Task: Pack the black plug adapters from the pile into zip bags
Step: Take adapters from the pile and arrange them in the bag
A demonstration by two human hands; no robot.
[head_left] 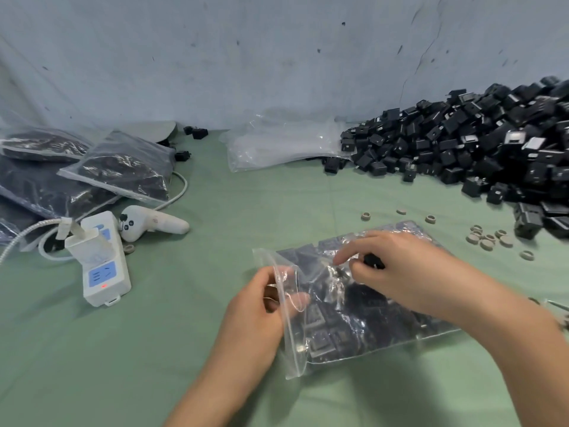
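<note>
Left hand (255, 312) pinches the open lip of the zip bag (354, 328), thumb outside, fingers showing through the plastic. The mouth is lifted off the green cloth (184, 334) but only narrowly parted. Right hand (400, 272) is curled round one black adapter (374, 261), forefinger poking out toward the left-hand pinch. That adapter sits over the bag's body, just past the mouth on the far side of the left grip, and is not inside yet.

The bag looks mostly full, its adapters packed from just beyond the pinch to the end under the right wrist. The pile (477, 143) is well beyond the right hand, up and outward.

Likely step: feed the held adapter in through the mouth.

Risks:
- The mouth is narrow, so the adapter's prongs could snag the lip and tear the film or pull it out of the pinch.
- The bag is near capacity, so pushing one more in could spill adapters out beside the left hand.
- The film is slick, so the pinch may slip and the opening fold shut.
- Loose rings (489, 238) lie near the right hand's outer side, and a wide reach back to the pile could sweep them along.

Filled bags (123, 167) lie far out past the left hand.
</note>
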